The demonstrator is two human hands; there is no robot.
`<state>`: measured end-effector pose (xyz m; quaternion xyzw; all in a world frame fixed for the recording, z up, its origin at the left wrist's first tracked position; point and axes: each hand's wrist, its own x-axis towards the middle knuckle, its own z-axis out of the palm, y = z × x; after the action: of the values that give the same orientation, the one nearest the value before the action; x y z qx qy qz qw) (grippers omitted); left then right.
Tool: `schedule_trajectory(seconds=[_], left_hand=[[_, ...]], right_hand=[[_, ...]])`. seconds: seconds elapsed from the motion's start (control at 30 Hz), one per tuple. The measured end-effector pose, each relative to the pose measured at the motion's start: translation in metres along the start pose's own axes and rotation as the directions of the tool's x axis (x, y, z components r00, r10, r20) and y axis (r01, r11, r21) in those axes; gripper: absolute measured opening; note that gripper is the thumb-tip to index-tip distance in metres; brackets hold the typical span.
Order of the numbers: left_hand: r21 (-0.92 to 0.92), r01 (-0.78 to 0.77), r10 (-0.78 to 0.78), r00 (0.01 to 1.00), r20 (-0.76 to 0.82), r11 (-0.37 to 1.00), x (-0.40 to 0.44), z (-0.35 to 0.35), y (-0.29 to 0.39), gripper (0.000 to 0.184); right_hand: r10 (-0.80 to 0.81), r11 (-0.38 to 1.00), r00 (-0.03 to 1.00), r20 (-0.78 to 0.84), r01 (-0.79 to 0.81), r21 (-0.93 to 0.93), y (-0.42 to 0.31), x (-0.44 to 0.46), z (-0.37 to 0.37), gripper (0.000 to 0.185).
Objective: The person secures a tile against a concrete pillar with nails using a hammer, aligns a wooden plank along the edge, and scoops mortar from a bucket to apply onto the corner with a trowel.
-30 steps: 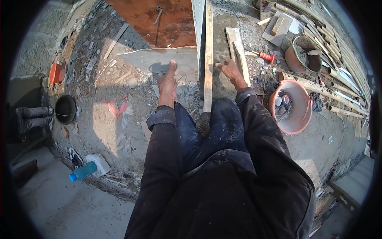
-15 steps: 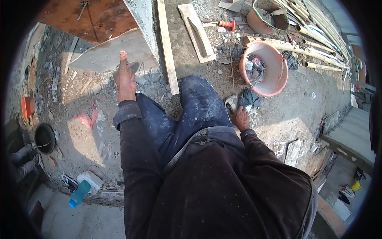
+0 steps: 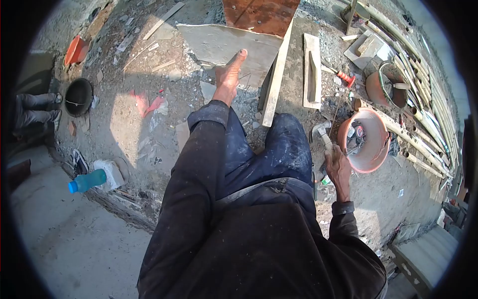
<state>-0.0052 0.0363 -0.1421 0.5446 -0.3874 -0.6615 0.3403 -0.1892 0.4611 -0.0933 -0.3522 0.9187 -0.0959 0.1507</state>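
My left hand (image 3: 228,80) is at the lower edge of a grey board (image 3: 224,47), the thumb stretched up along its face. The other fingers are mostly hidden, and the hand appears to grip the board's edge. A rust-brown panel (image 3: 259,17) stands above this board. My right hand (image 3: 338,172) is closed round the handle of a claw hammer (image 3: 322,131), its metal head pointing away from me beside my right knee. Just right of that hand stands an orange bucket (image 3: 376,162) with small items inside.
A long wooden strip (image 3: 275,84) leans by the board. Beyond it lie a wooden float (image 3: 312,72) and a red-handled tool (image 3: 345,78). Bamboo poles (image 3: 423,117) and a second bucket (image 3: 381,92) are at right. A blue bottle (image 3: 88,181) and black basin (image 3: 78,97) are at left.
My right hand has taken hold of the hammer beside my knee and moved it forward. My left hand stays at the board. The view has turned, shifting the scene rightward.
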Motion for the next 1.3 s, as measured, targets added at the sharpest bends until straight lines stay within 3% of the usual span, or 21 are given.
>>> schedule_trajectory(seconds=[0.07,0.1,0.2,0.23,0.3,0.4,0.47,0.53,0.57,0.6,0.73,0.9,1.03,1.1,1.23,1.3], left_hand=[[0.010,-0.018,0.019,0.999,-0.029,1.000,0.001,0.002,0.004,0.087],[0.027,-0.013,0.015,0.999,-0.050,1.000,0.001,0.003,0.004,0.086],[0.004,-0.056,0.056,0.997,-0.049,0.998,-0.003,0.004,0.004,0.086],[-0.017,-0.080,0.079,0.996,-0.039,0.997,-0.001,0.004,0.003,0.087],[-0.015,-0.095,0.094,0.994,-0.062,0.995,0.008,0.004,-0.005,0.087],[-0.008,-0.105,0.104,0.990,-0.092,0.994,0.013,0.005,-0.011,0.088],[-0.023,-0.125,0.122,0.988,-0.089,0.992,0.012,0.004,-0.008,0.089],[-0.054,-0.008,0.009,1.000,0.023,0.999,0.004,0.001,0.002,0.120],[-0.060,0.031,-0.027,0.998,0.062,0.998,0.000,0.001,0.006,0.133],[-0.058,0.047,-0.044,0.998,0.046,0.997,-0.001,0.001,0.007,0.134],[-0.069,0.045,-0.045,0.999,0.011,0.997,0.000,0.004,0.004,0.135],[-0.111,0.010,-0.008,1.000,0.023,0.994,0.004,0.005,0.001,0.135],[-0.117,0.045,-0.041,0.999,0.030,0.992,0.002,0.006,0.006,0.135],[-0.117,0.021,-0.019,1.000,0.017,0.993,0.004,0.008,0.008,0.136],[-0.105,0.022,-0.022,1.000,0.003,0.994,0.006,0.005,-0.002,0.137],[-0.128,0.009,-0.007,1.000,0.018,0.992,0.006,0.005,-0.001,0.135]], right_hand=[[-0.275,0.956,0.960,-0.046,0.278,0.092,-0.046,0.027,-0.020,0.047],[-0.355,0.934,0.934,0.033,0.353,0.051,-0.068,0.040,-0.025,0.046],[-0.562,0.824,0.791,0.240,0.560,0.085,-0.134,0.073,-0.035,0.040],[-0.565,0.822,0.791,0.235,0.563,0.083,-0.150,0.080,-0.029,0.040],[-0.683,0.718,0.688,0.245,0.695,0.052,-0.174,0.092,-0.015,0.037],[-0.642,0.723,0.673,0.368,0.691,-0.003,-0.201,0.102,-0.015,0.041],[-0.683,0.690,0.638,0.355,0.723,0.029,-0.200,0.116,-0.005,0.040],[-0.724,0.654,0.601,0.339,0.754,0.060,-0.204,0.124,-0.001,0.040],[-0.687,0.695,0.654,0.317,0.719,0.022,-0.208,0.126,0.003,0.036],[-0.648,0.732,0.703,0.293,0.681,-0.014,-0.213,0.128,0.004,0.033],[-0.640,0.732,0.694,0.331,0.681,-0.011,-0.219,0.122,0.004,0.036],[-0.705,0.636,0.543,0.456,0.769,0.067,-0.220,0.112,-0.005,0.032],[-0.654,0.738,0.663,0.365,0.665,0.114,-0.212,0.143,0.010,0.032],[-0.653,0.720,0.692,0.306,0.693,-0.030,-0.224,0.149,0.012,0.036],[-0.678,0.670,0.614,0.405,0.742,-0.002,-0.229,0.128,-0.007,0.037],[-0.664,0.688,0.628,0.407,0.725,0.005,-0.215,0.119,-0.002,0.038]])
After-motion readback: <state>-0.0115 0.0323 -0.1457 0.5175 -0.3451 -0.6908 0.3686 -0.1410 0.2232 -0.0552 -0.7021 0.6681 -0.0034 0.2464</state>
